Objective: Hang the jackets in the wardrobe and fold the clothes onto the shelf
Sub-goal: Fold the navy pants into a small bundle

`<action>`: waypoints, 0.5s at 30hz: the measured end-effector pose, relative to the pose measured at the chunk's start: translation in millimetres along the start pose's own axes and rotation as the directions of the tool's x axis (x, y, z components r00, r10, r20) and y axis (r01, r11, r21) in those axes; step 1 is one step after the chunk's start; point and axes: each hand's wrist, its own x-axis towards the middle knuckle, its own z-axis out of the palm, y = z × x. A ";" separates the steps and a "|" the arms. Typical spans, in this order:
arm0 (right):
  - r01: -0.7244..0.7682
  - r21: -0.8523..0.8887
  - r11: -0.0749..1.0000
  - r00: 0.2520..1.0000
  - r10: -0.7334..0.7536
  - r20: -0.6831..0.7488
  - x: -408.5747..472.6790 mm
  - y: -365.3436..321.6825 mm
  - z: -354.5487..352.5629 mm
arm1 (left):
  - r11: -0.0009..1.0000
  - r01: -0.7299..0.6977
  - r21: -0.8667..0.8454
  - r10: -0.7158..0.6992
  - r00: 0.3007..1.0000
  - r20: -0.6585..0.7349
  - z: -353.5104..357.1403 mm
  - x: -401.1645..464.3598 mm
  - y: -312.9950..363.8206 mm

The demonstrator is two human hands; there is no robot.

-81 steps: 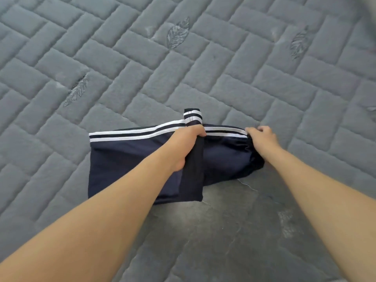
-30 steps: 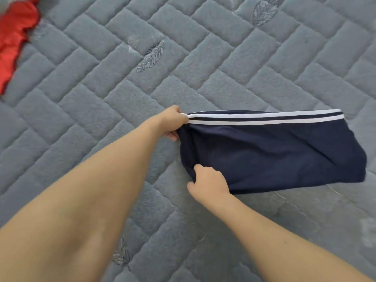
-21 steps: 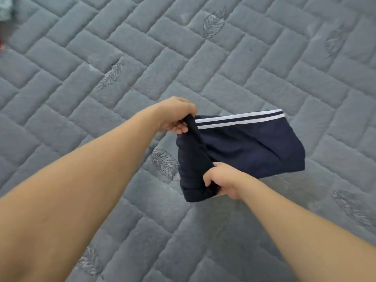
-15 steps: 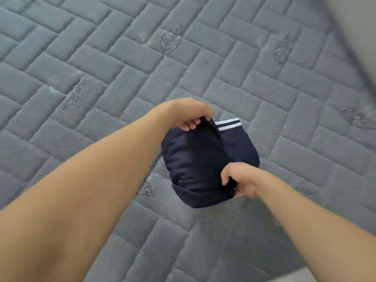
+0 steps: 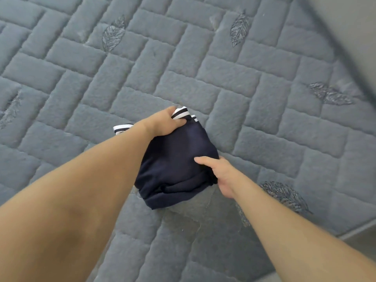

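The navy garment (image 5: 175,163) is folded into a small, thick bundle and lies on the grey quilted mat (image 5: 254,82), near the middle of the view. Its white and dark striped trim (image 5: 181,113) shows at the far edge, and one more piece of the trim sticks out on the left, behind the left forearm. At the near edge the cloth makes several rolled layers, one upon another.

The left hand (image 5: 162,124) is at the far corner of the bundle. Its fingers are curled round the striped trim and grip it, with the thumb side on top of the cloth. The right hand (image 5: 220,175) is at the right near side of the bundle. Its thumb lies flat on top of the navy cloth, and the other fingers go under the edge, so it pinches the folded layers between them.

The mat has a pattern of brick-like blocks with stitched leaves (image 5: 240,27) here and there. At the upper right a blurred grey surface (image 5: 350,37) crosses the corner; I cannot tell what it is.
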 end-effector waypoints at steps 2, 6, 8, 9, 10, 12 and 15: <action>0.033 -0.013 0.999 0.998 -0.032 0.059 -1.6 -3.4 -3.4 | 0.999 0.010 0.044 -0.011 1.000 0.027 -1.7 0.2 3.9; 0.019 -0.077 0.997 0.981 -0.004 0.192 -10.8 -10.7 -13.4 | 0.996 -0.050 0.070 0.047 0.998 0.041 2.4 -8.9 15.9; 0.018 -0.080 0.997 0.976 0.000 0.216 -21.9 -11.0 -20.4 | 0.994 -0.100 0.035 0.100 0.995 0.008 5.8 -19.3 22.0; 0.030 -0.072 0.997 0.978 -0.015 0.208 -27.8 -10.0 -25.0 | 0.992 -0.129 0.004 0.129 0.992 -0.016 7.1 -25.0 25.6; 0.044 -0.061 0.997 0.982 -0.032 0.185 -35.6 -8.7 -29.4 | 0.989 -0.149 -0.026 0.148 0.988 -0.036 8.2 -31.5 29.2; 0.071 -0.040 0.997 0.988 -0.065 0.141 -55.0 -7.4 -37.8 | 0.976 -0.201 -0.079 0.196 0.978 -0.069 10.3 -46.2 37.8; 0.062 -0.064 0.996 0.988 -0.052 0.148 -100.5 -11.8 -47.0 | 0.950 -0.282 -0.136 0.270 0.958 -0.099 14.8 -72.7 56.3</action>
